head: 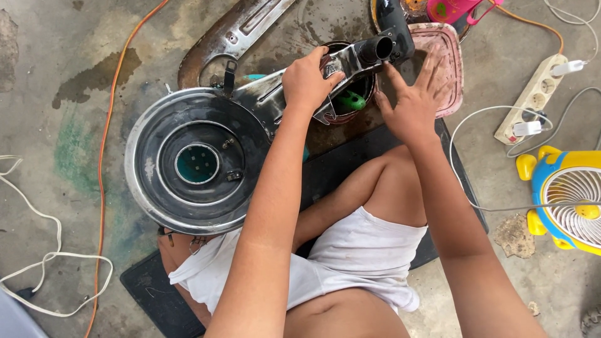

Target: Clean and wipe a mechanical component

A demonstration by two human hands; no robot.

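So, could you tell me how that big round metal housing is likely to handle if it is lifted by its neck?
The metal housing looks rigid, so it probably won't flex. Its wide disc sits far from the left hand on the neck, so it may feel end-heavy. The dark sheen suggests grease, so possibly slippery.

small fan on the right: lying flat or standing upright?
Cannot tell for certain. The yellow and blue fan shows its round white grille face-on to the downward camera, which suggests it lies tipped back on the concrete floor.

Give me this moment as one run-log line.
left hand: gripping metal housing neck | right hand: open, beside black tube | below: dark bowl
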